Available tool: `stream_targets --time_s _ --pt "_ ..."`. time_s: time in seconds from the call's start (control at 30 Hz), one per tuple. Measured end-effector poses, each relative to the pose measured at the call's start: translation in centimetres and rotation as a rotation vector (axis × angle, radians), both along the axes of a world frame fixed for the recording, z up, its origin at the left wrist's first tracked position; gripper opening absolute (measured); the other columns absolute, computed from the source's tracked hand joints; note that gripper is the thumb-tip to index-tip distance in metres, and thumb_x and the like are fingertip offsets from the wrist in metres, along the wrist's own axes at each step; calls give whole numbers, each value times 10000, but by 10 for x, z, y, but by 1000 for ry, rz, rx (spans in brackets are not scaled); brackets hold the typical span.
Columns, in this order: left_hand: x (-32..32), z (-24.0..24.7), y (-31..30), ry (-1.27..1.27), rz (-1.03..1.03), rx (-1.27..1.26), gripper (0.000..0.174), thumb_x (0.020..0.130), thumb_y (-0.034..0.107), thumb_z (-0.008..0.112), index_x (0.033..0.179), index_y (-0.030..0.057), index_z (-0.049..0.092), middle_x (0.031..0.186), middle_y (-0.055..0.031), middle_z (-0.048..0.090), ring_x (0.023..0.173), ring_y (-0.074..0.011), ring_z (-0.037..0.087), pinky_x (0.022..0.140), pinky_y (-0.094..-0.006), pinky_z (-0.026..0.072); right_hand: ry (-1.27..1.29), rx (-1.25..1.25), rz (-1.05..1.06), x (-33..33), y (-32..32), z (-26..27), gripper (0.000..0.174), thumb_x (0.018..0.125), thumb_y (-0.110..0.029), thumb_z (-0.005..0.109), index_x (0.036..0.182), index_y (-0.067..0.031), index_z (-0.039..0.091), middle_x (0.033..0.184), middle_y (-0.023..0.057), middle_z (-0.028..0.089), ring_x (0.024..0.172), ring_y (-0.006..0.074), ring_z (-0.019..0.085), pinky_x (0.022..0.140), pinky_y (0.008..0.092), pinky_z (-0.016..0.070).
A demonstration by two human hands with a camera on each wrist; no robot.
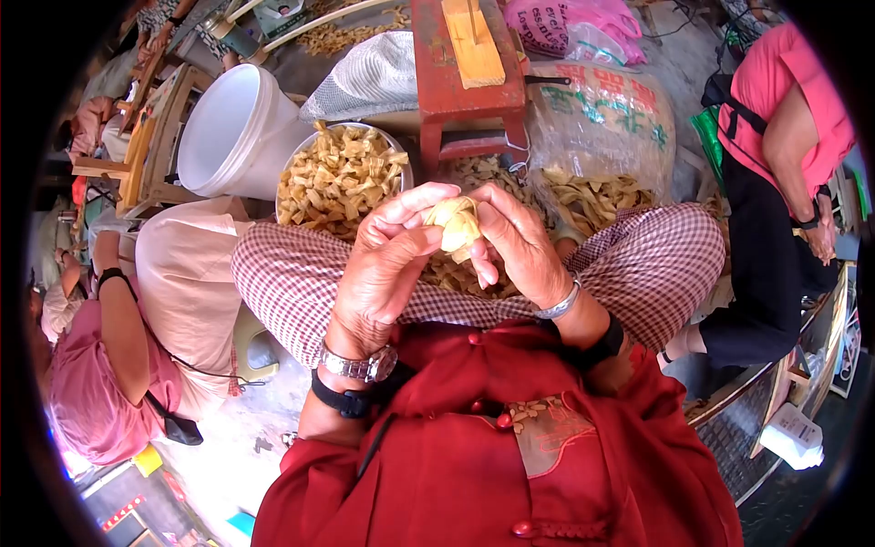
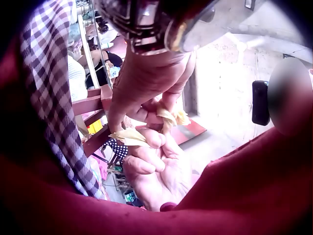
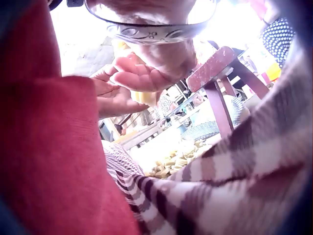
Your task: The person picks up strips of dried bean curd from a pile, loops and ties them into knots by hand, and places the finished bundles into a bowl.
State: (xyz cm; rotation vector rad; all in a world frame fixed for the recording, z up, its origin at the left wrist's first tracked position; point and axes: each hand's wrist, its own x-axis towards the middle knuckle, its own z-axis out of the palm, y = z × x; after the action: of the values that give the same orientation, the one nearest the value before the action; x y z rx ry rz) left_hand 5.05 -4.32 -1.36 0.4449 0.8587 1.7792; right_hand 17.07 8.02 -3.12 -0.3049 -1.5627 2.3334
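Observation:
Over the lap, both hands hold one pale yellow, flat strip [image 1: 454, 224] that is folded into a knot. My left hand [image 1: 387, 246] pinches it from the left between thumb and fingers. From the other side, my right hand [image 1: 524, 242] grips it with thumb and forefinger. A pointed end of the strip [image 2: 129, 137] sticks out past the fingers in the left wrist view. In the right wrist view, part of the strip [image 3: 145, 98] shows below the fingers. Similar knotted pieces [image 1: 337, 178] fill a round tub beyond the left knee.
A red stool [image 1: 456, 109] carries a wooden block [image 1: 474, 55] with an upright spike. Loose strips lie in a clear plastic bag [image 1: 597, 118] right of it. A white bucket [image 1: 223, 128] leans at left. People sit close on both sides. More strips [image 1: 465, 276] lie below the hands.

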Motion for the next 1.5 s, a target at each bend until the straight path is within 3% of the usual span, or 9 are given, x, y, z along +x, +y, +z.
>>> stream_targets --time_s 0.13,0.37,0.5,0.6,0.7,0.87,1.13,1.33,1.5 --pt "8 6 2 74 85 -85 327 860 -42 540 1183 3 566 1066 -59 613 967 -144 583 883 -274 451 -30 -76 29 2 3 -3 277 996 -294 406 974 -30 485 638 -12 472 420 39 404 393 186 362" --pt "2 -6 8 1123 169 -95 310 890 60 551 1197 13 565 1136 -119 527 1024 -204 524 917 -304 410 -74 -217 32 5 -2 -4 273 995 -300 402 965 -42 486 622 -13 451 413 57 402 407 205 391" --pt "6 -3 7 1048 51 -189 461 926 217 533 1338 41 426 1167 -119 509 1113 -224 475 969 -324 362 -72 -295 26 5 -3 -5 286 997 -317 395 961 -48 486 621 -12 446 410 60 402 402 204 391" --pt "10 2 7 1209 57 -240 498 903 277 556 1299 0 434 1158 -202 512 1083 -328 514 925 -356 410 -85 -278 39 5 -3 -8 298 996 -332 392 973 -50 486 622 -11 447 406 60 400 394 199 385" --pt "13 -4 9 1285 73 -393 518 930 298 525 1357 40 385 1055 -111 564 961 -193 549 887 -300 425 -98 -306 30 4 -4 -11 298 994 -337 397 987 -54 490 621 -10 450 404 58 401 386 198 383" --pt "20 -1 16 863 221 -385 464 1006 347 330 1126 -17 591 862 -55 609 775 -119 566 721 -252 466 -132 -107 24 5 -7 -9 283 991 -339 405 1054 -71 471 626 -15 447 419 37 374 383 182 361" --pt "12 -5 14 -3 77 -183 468 993 362 353 1057 -39 586 881 -98 623 613 -124 512 592 -254 465 -135 72 -110 7 -6 -8 316 970 -338 466 1179 -104 430 651 -36 428 519 23 363 446 178 325" --pt "-6 -4 2 -210 61 -43 464 980 371 381 1054 -38 588 863 -59 562 606 -105 417 571 -271 387 -168 390 -73 22 5 -8 166 908 -149 597 868 11 584 709 -7 550 614 26 472 529 197 383" --pt "-5 0 5 -93 77 -123 522 974 427 382 1118 -43 559 924 -85 578 620 -109 494 557 -263 469 -149 576 -152 24 5 -13 128 886 -116 609 852 5 585 666 33 559 573 69 507 514 228 395"
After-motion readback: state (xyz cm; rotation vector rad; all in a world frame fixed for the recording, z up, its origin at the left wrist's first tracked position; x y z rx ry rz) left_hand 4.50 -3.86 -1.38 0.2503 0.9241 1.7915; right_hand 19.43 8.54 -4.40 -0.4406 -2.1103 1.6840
